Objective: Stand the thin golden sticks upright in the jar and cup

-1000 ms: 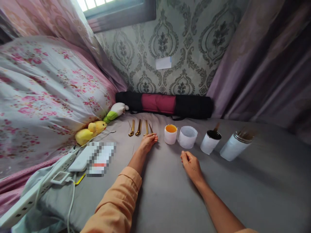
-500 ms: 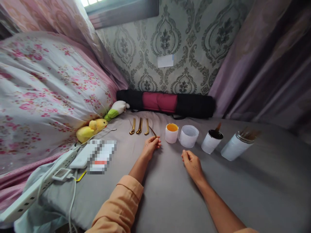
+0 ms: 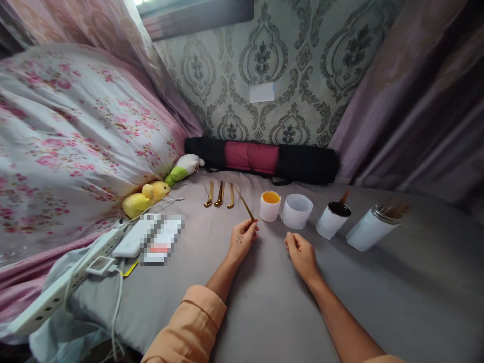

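My left hand point(image 3: 244, 238) pinches a thin gold utensil point(image 3: 245, 205) by its near end, the far tip pointing up and left above the grey sheet. Three more gold utensils point(image 3: 219, 194) lie side by side just beyond. My right hand point(image 3: 300, 253) rests on the sheet with fingers curled loosely, holding nothing I can see. Ahead of the hands stand a white cup with an orange inside point(image 3: 270, 205) and an empty translucent cup point(image 3: 297, 211).
To the right are a white cup with a dark inside point(image 3: 333, 220) and a tilted white tumbler point(image 3: 372, 228), both holding sticks. A black and red roll point(image 3: 260, 159) lies against the wall. Left: plush toys point(image 3: 145, 197), floral pillow point(image 3: 75, 126), power strip point(image 3: 56, 290), cables.
My left hand has lifted one gold utensil off the sheet and drawn it back toward me and rightward. My right hand has barely moved.
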Demonstrator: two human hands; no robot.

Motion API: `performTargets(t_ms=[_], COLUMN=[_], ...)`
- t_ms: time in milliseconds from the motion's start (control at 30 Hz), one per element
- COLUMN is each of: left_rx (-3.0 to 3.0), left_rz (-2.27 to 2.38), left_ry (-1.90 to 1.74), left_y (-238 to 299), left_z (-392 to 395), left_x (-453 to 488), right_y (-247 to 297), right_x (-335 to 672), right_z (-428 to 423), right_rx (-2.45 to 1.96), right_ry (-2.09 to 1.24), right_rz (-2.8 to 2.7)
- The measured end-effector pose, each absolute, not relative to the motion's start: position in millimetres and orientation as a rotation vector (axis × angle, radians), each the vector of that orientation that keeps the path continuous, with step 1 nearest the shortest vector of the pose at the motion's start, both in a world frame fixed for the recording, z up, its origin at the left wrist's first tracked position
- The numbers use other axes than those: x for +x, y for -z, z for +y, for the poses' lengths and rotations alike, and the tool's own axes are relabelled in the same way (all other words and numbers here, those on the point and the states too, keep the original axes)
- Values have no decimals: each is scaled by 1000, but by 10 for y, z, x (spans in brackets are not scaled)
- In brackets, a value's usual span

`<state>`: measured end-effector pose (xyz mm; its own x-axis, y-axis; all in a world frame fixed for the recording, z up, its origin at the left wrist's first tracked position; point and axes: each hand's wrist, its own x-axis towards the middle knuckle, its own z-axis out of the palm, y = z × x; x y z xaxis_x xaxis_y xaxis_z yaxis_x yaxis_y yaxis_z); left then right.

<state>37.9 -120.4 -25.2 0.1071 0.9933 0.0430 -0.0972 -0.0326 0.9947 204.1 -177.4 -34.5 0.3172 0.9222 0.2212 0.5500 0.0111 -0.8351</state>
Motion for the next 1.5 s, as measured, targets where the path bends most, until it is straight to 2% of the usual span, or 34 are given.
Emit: performTargets(t_ms=[733, 1500], left_rx=[2157, 2691], left_rz=[1096, 1135], left_ry=[-1238, -934], left_y=[309, 210], left_z=[-1499, -1525], left_x=[496, 416], right_y=[360, 165], right_x=[2059, 1949], right_z=[-1782, -1880], right_rx=[-1596, -1399], right_ry=[-590, -670], right_rz=[-1289, -1135])
